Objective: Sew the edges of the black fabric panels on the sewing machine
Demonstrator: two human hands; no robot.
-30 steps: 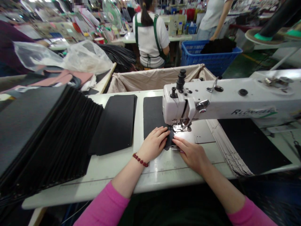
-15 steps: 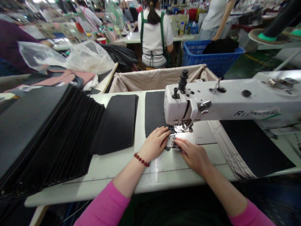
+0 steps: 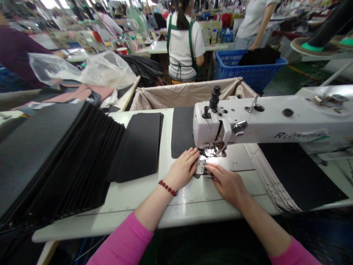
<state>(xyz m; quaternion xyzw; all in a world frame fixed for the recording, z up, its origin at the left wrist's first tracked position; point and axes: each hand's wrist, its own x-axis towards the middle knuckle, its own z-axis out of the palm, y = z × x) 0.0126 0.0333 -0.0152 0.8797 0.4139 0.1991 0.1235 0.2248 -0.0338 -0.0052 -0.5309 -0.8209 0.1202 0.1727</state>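
A black panel [image 3: 182,129] lies flat on the sewing table, its right part hidden beneath the head of a white sewing machine [image 3: 264,119]. My left hand [image 3: 184,165] rests palm down with fingers stretched out, fingertips at the panel's near edge beside the presser foot [image 3: 213,151]. Just right of it, my right hand [image 3: 227,182] has its fingers closed together at a small metal fitting [image 3: 202,167] in front of the needle. Something pinkish shows under those fingers, too small to name. A red bead bracelet [image 3: 167,187] circles my left wrist.
Tall stacks of black panels [image 3: 52,158] and a lower pile [image 3: 140,147] stand at left. Pale-edged panels [image 3: 300,176] lie right, under the machine arm. Behind the table are a cloth-lined bin [image 3: 176,94], a blue basket [image 3: 248,73] and co-workers.
The black panel has slid slightly away from me under the machine head. Both hands stay almost in place; the whole view has shifted a little.
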